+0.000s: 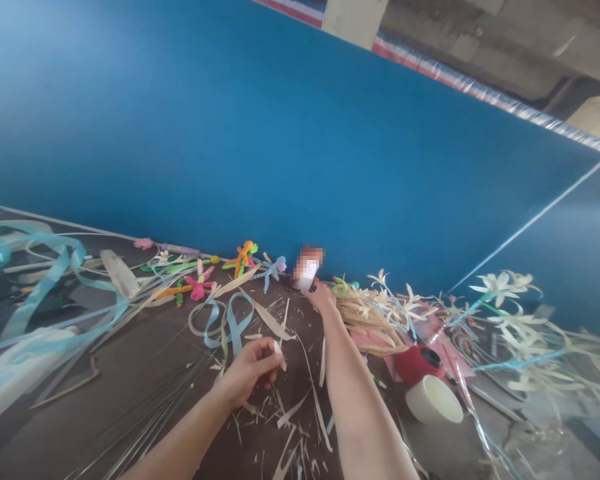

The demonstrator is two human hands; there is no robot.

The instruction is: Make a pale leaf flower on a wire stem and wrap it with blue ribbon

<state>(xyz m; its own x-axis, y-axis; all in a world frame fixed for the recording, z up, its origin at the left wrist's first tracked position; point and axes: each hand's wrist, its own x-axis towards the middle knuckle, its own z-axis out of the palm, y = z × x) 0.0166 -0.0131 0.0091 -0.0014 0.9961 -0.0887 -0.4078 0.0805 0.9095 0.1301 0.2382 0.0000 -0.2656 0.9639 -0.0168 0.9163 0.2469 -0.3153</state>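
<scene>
My left hand [250,373] hovers low over the dark worktable [145,360], fingers closed in a pinch on a small pale leaf strip [279,355]. My right hand [321,295] is stretched far forward to the base of the blue wall, touching a small blurred-out object [307,268] that leans there; its fingers are hidden behind the back of the hand. Pale leaf scraps and thin strips lie scattered between the two arms.
A blue board [300,153] stands behind the table. Light blue ribbon [55,280] loops at left, colourful pipe-cleaner figures [200,283] along the wall. A pile of woven palm-leaf flowers [500,287], a red tape roll [420,363] and a white cup [434,399] are at right.
</scene>
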